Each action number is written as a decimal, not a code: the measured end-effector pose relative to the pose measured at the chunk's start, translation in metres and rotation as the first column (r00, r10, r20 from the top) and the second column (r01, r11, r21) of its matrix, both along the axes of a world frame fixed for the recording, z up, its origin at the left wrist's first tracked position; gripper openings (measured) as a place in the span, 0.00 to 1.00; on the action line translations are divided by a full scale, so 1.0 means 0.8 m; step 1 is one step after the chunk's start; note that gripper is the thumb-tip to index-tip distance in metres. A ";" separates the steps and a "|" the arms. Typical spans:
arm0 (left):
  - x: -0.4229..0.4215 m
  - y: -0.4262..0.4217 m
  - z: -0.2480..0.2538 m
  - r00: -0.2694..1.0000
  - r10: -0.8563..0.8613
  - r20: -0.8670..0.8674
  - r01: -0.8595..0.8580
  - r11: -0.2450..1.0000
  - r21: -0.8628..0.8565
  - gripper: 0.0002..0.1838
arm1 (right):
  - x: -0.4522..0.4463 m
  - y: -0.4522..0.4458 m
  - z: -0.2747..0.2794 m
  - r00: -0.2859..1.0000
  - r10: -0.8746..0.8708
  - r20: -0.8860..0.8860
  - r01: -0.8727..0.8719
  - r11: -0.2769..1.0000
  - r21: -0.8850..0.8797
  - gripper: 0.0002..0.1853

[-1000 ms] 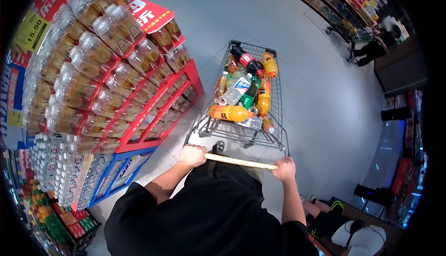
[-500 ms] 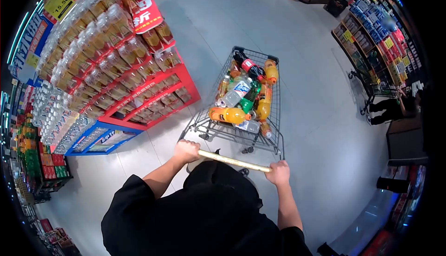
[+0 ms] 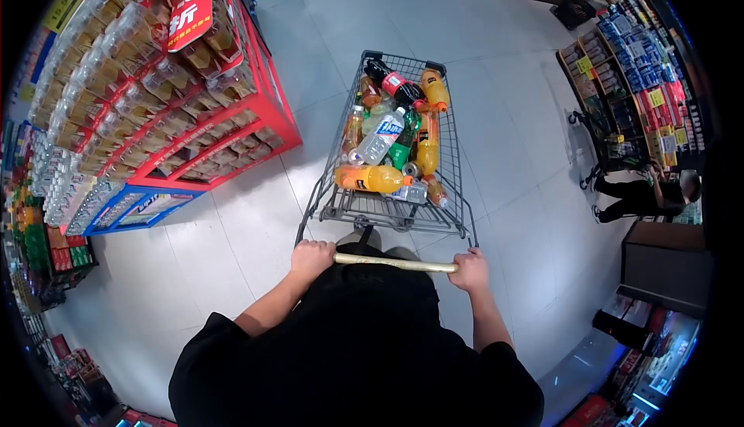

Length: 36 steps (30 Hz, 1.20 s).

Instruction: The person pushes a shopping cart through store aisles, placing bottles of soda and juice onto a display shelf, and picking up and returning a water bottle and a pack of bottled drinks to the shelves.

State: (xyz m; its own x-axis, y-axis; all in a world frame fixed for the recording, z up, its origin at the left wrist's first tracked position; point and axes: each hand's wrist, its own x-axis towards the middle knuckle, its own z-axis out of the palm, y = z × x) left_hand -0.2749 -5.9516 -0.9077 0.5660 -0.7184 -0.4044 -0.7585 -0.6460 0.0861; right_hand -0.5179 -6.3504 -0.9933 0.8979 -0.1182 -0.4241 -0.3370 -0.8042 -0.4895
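My left hand is wrapped round the left end of the pale handle of a shopping cart. At the handle's other end my right hand grips it too. Ahead of them is the grey wire cart, loaded with drink bottles. A clear bottle with a blue and white label lies on top, beside a green bottle. An orange drink bottle rests crosswise nearest me. Toward the front are a dark cola bottle with a red label and another orange bottle.
On the left stands a large red and blue display stacked with bottled drinks. Shelves of packaged goods line the right side. A person in dark clothing stands there beside another cart. Grey tiled floor surrounds my cart.
The display at the left has slid further left in view, and the person at the right shows more fully. The cart has straightened somewhat in view. Both hands keep hold of the handle.
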 end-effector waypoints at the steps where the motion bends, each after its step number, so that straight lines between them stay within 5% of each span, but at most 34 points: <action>1: 0.009 -0.014 -0.002 1.000 0.024 0.013 -0.024 1.000 -0.003 0.08 | 0.013 -0.006 -0.005 1.000 0.024 -0.014 -0.024 1.000 -0.015 0.10; 14: 0.121 -0.114 -0.027 0.973 0.227 -0.050 -0.216 0.962 0.164 0.05 | 0.137 -0.092 -0.040 0.979 0.196 -0.064 -0.198 0.980 -0.019 0.17; 25: 0.224 -0.177 -0.061 0.967 0.228 -0.112 -0.212 0.968 0.135 0.05 | 0.240 -0.159 -0.072 0.976 0.183 -0.114 -0.186 0.982 -0.013 0.11; 36: 0.300 -0.243 -0.092 0.922 0.362 -0.137 -0.334 0.923 0.191 0.07 | 0.405 -0.266 -0.132 0.916 0.389 -0.095 -0.394 0.918 -0.049 0.11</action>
